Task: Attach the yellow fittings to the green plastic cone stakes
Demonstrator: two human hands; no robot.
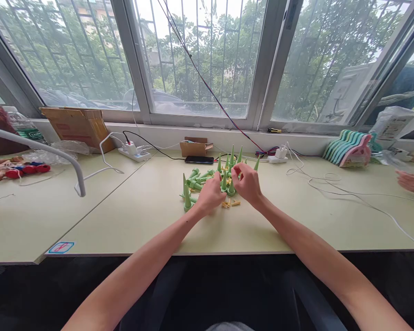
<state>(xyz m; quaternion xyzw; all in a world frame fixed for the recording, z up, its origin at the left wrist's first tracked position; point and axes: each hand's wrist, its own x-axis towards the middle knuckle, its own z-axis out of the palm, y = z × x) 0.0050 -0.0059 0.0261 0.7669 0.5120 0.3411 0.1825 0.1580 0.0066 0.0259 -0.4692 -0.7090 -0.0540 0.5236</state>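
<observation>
Several green pointed cones with flared bases stand or lie in a cluster on the table; one upright cone (pixel 187 201) is at its near left edge. My left hand (pixel 211 194) is closed among them, fingers curled. A green cone (pixel 224 182) shows just past its fingers, and I cannot tell whether the hand grips it. My right hand (pixel 247 182) is pinched at the cluster's right side, above another cone (pixel 231 188). What its fingertips hold is too small to make out. Small yellowish pegs (pixel 235 203) lie loose just in front, between the hands.
Behind the cluster are a phone (pixel 199 160) and an open cardboard box (pixel 195 147). White cables (pixel 352 193) cross the table at right, near hangers (pixel 348 149) and another person's hand (pixel 412 182). A white metal tube (pixel 51 149), power strip (pixel 134 154) and red items (pixel 27 170) are at left.
</observation>
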